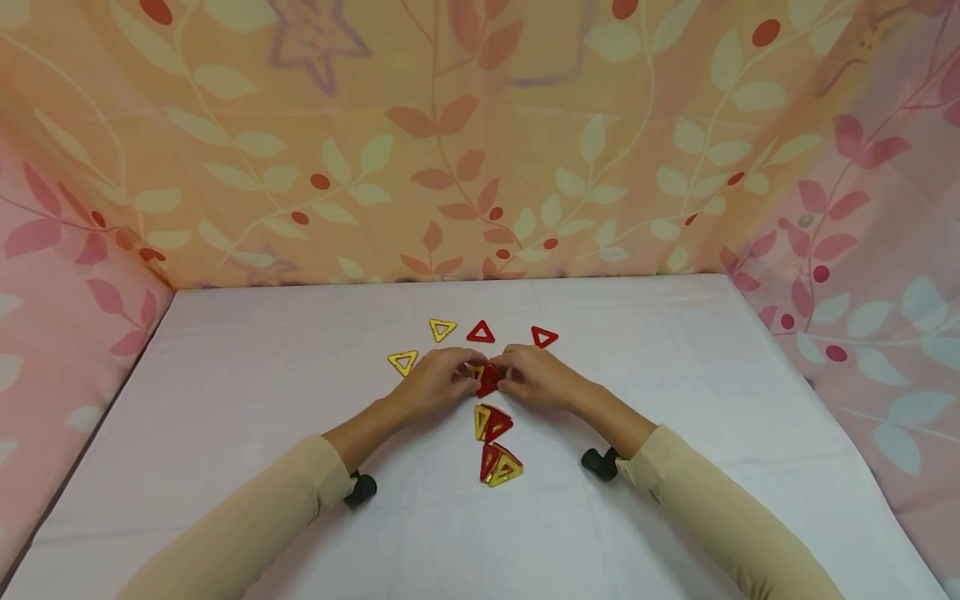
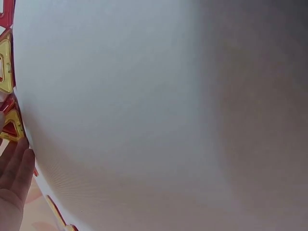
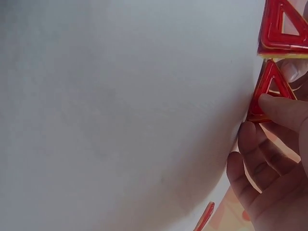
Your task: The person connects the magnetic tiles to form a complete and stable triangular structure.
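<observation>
Between my two hands, in the head view, stands a small pyramid (image 1: 490, 385) of red and yellow triangular magnetic tiles. My left hand (image 1: 438, 382) holds its left side; in the left wrist view the fingertips lie against a yellow tile (image 2: 19, 126). With thumb and fingers my right hand (image 1: 542, 379) grips the right side, the thumb pressed on a red tile (image 3: 257, 109) in the right wrist view. Closer to me stand two similar shapes in line with it: a middle red and yellow pyramid (image 1: 501, 425) and a nearer one (image 1: 492, 458). The hands partly cover the held pyramid.
Loose triangular tiles lie flat beyond and beside the hands: a yellow tile (image 1: 439, 337), another yellow tile (image 1: 405, 372), a red tile (image 1: 482, 339) and a second red tile (image 1: 553, 336). The white-covered table (image 1: 262, 375) meets patterned cloth (image 1: 360, 167) at the back and sides.
</observation>
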`<state>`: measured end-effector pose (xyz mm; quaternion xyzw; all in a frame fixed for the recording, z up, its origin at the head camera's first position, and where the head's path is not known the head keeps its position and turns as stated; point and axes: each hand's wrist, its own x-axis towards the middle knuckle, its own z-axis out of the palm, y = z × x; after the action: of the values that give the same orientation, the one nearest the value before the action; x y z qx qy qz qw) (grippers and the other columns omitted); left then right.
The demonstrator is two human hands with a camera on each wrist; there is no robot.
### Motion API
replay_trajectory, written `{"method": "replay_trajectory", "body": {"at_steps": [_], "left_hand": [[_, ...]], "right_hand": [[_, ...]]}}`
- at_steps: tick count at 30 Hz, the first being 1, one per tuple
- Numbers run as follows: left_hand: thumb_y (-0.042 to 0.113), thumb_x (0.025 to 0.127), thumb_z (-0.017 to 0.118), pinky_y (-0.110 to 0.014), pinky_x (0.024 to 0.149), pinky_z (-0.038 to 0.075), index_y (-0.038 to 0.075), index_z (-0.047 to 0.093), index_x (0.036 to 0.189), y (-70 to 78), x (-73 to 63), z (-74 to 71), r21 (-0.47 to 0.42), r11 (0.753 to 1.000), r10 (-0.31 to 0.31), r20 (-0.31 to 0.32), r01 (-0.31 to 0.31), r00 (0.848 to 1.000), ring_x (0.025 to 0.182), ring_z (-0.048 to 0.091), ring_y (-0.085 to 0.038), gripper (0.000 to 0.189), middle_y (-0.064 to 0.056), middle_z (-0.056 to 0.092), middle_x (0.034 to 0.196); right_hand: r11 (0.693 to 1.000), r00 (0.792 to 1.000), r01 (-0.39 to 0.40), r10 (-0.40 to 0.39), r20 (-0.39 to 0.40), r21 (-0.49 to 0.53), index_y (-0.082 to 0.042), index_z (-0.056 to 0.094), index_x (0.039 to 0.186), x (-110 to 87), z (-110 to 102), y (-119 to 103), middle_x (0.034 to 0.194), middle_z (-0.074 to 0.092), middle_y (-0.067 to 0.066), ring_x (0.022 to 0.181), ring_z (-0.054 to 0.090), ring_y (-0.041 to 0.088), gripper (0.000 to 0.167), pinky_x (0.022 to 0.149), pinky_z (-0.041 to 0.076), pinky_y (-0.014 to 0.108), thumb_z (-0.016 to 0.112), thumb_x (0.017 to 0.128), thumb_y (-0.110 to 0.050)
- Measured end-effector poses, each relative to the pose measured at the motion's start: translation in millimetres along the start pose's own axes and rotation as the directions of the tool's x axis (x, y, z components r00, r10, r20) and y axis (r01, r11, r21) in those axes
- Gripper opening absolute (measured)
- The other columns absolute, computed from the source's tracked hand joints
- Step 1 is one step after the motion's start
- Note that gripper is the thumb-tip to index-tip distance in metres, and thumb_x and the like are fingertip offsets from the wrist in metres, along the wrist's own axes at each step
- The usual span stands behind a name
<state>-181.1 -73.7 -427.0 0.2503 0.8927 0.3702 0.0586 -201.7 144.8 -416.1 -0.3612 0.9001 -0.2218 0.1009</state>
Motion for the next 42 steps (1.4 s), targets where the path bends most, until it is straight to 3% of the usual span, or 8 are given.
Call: {"method": "replay_trajectory", "body": {"at_steps": [20,26,35,42], "left_hand": [[0.009,0.089,0.074,-0.033,0.091,0.054,0.005,0.065,0.127,0.4,-12.0,-2.5,-0.016,0.999,0.039,0.014,-0.038,0.999,0.104,0.066,-0.018,0.039,-0.004,0.069,0.120],[0.008,0.090,0.073,-0.035,0.091,0.054,0.004,0.063,0.129,-0.3,-13.1,-5.7,-0.016,0.999,0.036,0.010,-0.036,0.999,0.104,0.066,-0.020,0.041,-0.006,0.068,0.122],[0.007,0.091,0.071,-0.039,0.092,0.054,0.005,0.059,0.133,-8.5,-2.5,-24.9,-0.001,0.999,-0.039,-0.093,0.040,0.995,0.105,0.065,-0.023,0.044,-0.012,0.068,0.120],[0.007,0.090,0.072,-0.044,0.095,0.052,0.005,0.059,0.132,-14.5,11.8,-38.5,0.033,0.997,-0.069,-0.176,0.076,0.982,0.108,0.064,-0.028,0.045,-0.014,0.069,0.120]], "right_hand": [[1.000,0.999,0.017,-0.018,0.034,0.022,-0.005,0.067,0.127,-3.9,0.6,-4.2,0.097,0.065,-0.001,0.081,0.056,0.011,0.036,0.073,0.050,0.025,0.071,0.092,-0.012],[0.998,0.999,0.020,-0.023,0.038,0.065,-0.003,0.067,0.126,-4.4,-2.3,-1.5,0.103,0.068,0.000,0.090,0.060,0.012,0.034,0.081,0.052,0.027,0.068,0.093,-0.009],[0.992,0.999,-0.041,0.044,-0.022,0.120,0.001,0.065,0.126,4.8,-17.8,9.8,0.101,0.069,0.005,0.091,0.061,0.018,0.036,0.083,0.054,0.033,0.070,0.092,-0.009],[0.992,0.996,-0.072,0.077,-0.046,0.104,0.004,0.059,0.132,22.0,-34.6,14.0,0.117,0.069,0.016,0.105,0.064,0.026,0.046,0.093,0.053,0.040,0.073,0.090,-0.008]]}}
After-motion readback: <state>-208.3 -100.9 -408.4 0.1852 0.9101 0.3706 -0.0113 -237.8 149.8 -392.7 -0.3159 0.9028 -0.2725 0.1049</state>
